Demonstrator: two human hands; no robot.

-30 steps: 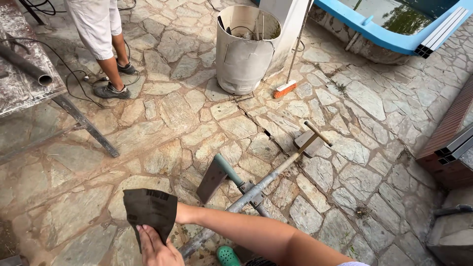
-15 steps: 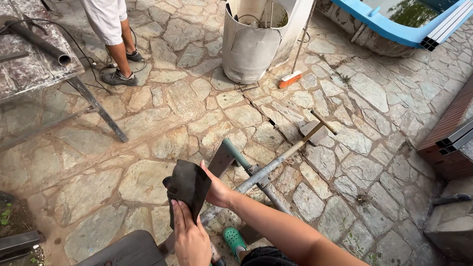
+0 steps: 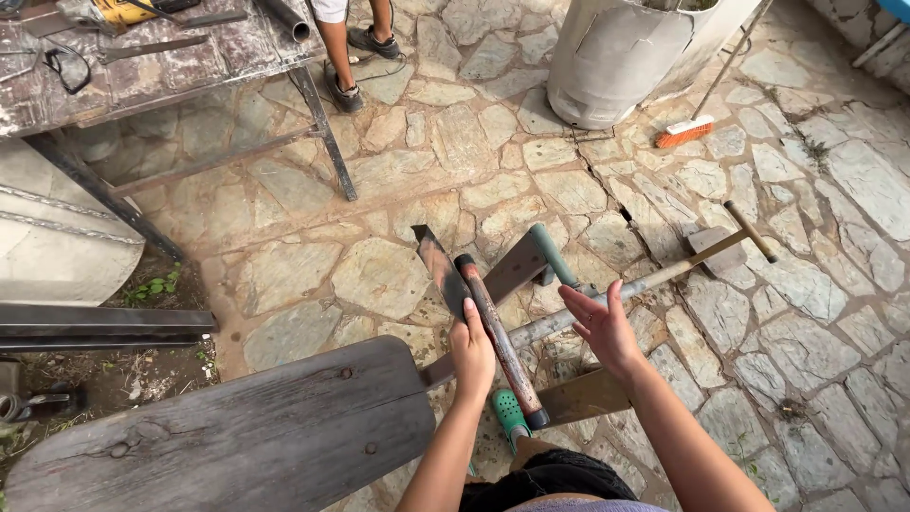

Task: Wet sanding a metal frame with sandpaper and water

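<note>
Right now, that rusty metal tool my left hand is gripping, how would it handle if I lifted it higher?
The rusty tool looks like solid metal, so probably stiff and fairly heavy for its size. Its dark flat blade sits above the left hand, so it may feel top-heavy. The rough surface likely won't slip.

Between our left hand (image 3: 472, 353) and right hand (image 3: 604, 327) stands a bar (image 3: 498, 334). A wooden bench (image 3: 256, 441) lies left of the hands, a T-handled tool (image 3: 664, 275) right, a broom (image 3: 684, 131) and worktop (image 3: 142, 66) beyond.
</note>
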